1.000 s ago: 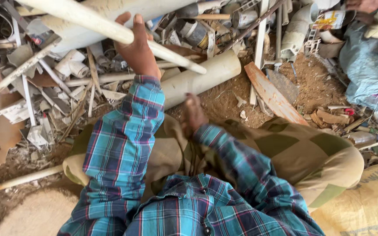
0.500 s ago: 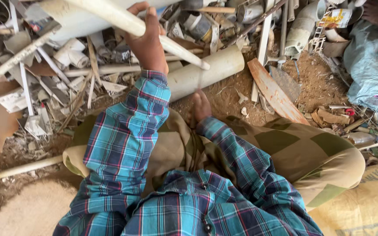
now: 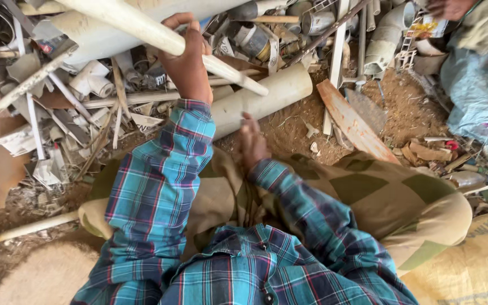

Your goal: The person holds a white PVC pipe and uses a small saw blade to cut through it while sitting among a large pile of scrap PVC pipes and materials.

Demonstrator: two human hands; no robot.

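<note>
My left hand (image 3: 186, 56) is wrapped around a long thin off-white plastic pipe (image 3: 142, 27), holding it up over a scrap pile at a slant from upper left to lower right. My right hand (image 3: 251, 142) rests low against my knee, fingers loosely bent, with nothing visible in it. Just beyond it a thick cream pipe (image 3: 266, 96) lies on the dirt. Both arms wear a blue and teal plaid shirt; my legs are in tan checked cloth.
A heap of broken white pipes, strips and fittings (image 3: 74, 107) fills the upper left. A rusty flat plank (image 3: 354, 121) lies on the soil to the right. Another person's hand (image 3: 450, 7) and a blue sack (image 3: 478, 85) are at top right. A tan woven sack (image 3: 470, 265) sits bottom right.
My left hand has kept its grip on the thin pipe and held it raised. The right hand stays by my knee. The view has shifted slightly.
</note>
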